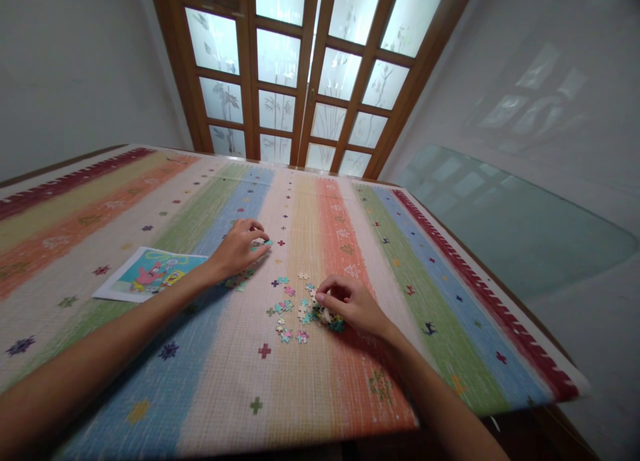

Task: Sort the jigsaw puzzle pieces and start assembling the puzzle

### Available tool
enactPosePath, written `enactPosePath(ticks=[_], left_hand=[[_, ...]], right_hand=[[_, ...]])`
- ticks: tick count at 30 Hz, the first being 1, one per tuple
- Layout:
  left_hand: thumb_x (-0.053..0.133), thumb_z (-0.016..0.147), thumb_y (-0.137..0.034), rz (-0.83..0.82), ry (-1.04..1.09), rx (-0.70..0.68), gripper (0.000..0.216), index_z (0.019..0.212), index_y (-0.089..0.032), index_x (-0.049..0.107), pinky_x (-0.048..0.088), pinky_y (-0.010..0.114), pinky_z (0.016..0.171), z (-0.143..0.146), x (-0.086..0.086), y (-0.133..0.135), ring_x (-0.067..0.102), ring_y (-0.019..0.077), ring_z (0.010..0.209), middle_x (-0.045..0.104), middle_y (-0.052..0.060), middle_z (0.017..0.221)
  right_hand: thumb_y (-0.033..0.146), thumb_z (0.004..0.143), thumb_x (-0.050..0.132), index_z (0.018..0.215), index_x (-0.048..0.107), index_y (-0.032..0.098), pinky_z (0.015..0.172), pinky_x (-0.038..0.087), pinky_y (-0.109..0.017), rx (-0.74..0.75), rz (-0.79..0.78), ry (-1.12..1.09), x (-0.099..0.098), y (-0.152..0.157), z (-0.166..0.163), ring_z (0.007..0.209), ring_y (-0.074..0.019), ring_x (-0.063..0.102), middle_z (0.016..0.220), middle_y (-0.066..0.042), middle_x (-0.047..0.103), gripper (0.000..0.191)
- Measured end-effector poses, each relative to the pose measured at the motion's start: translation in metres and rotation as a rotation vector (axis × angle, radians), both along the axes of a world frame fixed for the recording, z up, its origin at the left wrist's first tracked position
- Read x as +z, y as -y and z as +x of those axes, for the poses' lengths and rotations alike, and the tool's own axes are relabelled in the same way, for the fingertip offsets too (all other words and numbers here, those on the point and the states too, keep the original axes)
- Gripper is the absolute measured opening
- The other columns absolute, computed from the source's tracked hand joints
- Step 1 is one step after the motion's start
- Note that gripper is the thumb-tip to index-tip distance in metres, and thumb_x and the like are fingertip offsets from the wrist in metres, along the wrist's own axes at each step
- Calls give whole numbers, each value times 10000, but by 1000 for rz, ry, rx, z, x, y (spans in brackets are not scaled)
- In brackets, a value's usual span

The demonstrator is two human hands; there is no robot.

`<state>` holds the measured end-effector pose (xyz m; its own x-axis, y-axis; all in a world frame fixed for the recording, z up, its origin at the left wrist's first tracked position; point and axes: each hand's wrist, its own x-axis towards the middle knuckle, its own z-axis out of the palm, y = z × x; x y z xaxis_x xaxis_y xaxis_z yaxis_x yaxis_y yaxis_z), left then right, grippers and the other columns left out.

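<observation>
My left hand is bent over the cloth with thumb and index finger closed on a small teal puzzle piece. Beneath that hand lie more pieces, partly covered by the wrist. Thumb and fingertips of my right hand come together above a heap of puzzle pieces; whatever they pinch is too small to make out. Between the hands several loose pieces in teal, pink and cream are scattered. A printed cartoon picture lies left of my left forearm, which covers its right edge.
A striped, patterned tablecloth covers the large table. Its near edge drops off at the bottom of the view. Wooden doors with frosted panes stand beyond the far edge, and a pale wall runs along the right side.
</observation>
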<state>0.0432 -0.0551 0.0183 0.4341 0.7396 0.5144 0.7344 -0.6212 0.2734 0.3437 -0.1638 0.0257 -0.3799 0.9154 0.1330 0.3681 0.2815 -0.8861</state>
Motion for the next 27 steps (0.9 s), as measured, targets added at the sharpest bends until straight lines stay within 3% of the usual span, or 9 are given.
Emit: enactPosePath(ticks=[12, 17, 20, 22, 27], left_hand=[[567, 852, -321, -109, -93, 63, 256, 889, -177, 775, 436, 492, 990, 5, -15, -20, 571, 288, 987, 684, 109, 1045], [575, 835, -325, -122, -92, 61, 269, 911, -156, 770, 440, 512, 969, 5, -12, -19, 577, 303, 964, 696, 125, 1040], [578, 862, -321, -110, -75, 43, 270, 994, -165, 755, 433, 496, 994, 9, -7, -11, 581, 291, 1006, 694, 116, 1077], [570, 896, -318, -100, -56, -23, 249, 1022, -189, 742, 430, 476, 1009, 15, -3, -1, 582, 271, 1031, 693, 98, 1088], [621, 908, -337, -138, -57, -382, 248, 1109, -229, 719, 440, 455, 989, 30, 7, 31, 573, 269, 1076, 682, 83, 1119]], right_hand=[[447, 856, 689, 781, 691, 190, 541, 392, -271, -130, 71, -55, 5, -2, 7, 557, -127, 525, 647, -6, 626, 267], [399, 843, 673, 763, 688, 185, 536, 396, -271, -278, 155, -67, 4, -6, 11, 559, -134, 521, 649, -8, 634, 229], [345, 866, 647, 774, 691, 186, 557, 400, -281, -289, 234, 35, 3, -10, 16, 568, -138, 517, 654, -7, 621, 188], [303, 882, 634, 812, 709, 189, 594, 413, -288, -241, 292, 147, 2, -12, 19, 596, -142, 525, 686, -8, 610, 154], [267, 911, 656, 998, 764, 198, 750, 456, -324, -95, 364, 384, -5, -10, 16, 796, -184, 588, 857, -46, 612, 155]])
